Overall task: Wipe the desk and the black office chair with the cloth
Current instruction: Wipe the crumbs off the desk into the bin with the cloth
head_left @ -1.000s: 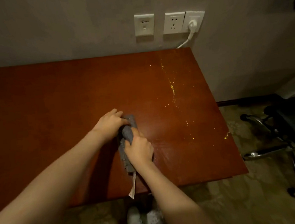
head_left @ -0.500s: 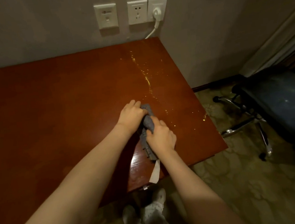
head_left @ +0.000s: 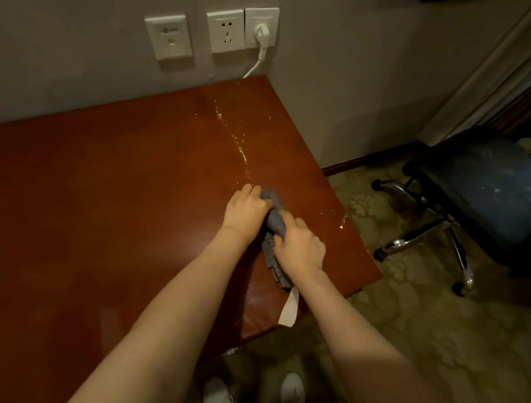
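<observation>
Near the tabletop's (head_left: 97, 200) right front edge, the grey cloth (head_left: 275, 220) lies bunched, left hand (head_left: 245, 211) gripping its far end and right hand (head_left: 300, 249) its near end; judged soft, light, limp, best gathered mid-length.

Most of the cloth (head_left: 275, 223) hidden, chair (head_left: 487, 188) cropped at right
</observation>
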The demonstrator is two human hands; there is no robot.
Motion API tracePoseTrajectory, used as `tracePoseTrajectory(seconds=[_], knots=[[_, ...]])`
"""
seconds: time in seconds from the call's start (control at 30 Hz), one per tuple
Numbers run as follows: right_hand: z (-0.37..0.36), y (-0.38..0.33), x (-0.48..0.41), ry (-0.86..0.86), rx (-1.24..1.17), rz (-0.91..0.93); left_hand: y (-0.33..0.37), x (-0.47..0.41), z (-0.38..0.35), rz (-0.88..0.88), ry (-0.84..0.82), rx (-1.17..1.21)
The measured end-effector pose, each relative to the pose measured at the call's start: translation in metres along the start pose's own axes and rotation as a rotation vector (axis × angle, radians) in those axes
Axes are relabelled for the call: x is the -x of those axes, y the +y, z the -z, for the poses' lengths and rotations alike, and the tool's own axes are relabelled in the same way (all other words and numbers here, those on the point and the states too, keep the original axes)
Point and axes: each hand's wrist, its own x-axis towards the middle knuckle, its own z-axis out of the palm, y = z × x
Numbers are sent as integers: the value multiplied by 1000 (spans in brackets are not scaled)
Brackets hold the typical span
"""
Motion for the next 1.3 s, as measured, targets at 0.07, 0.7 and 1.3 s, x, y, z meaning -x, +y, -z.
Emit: tracePoseTrajectory(seconds=[0.07,0.7,1.3], knots=[[7,4,1,-10,35,24,3,-1,8,-39,2,-6],[-51,-48,96,-294,-72,453,-42,159,-6,216,-240,-82],[28,102,35,-74,12,279,95,48,13,121,-43,28]])
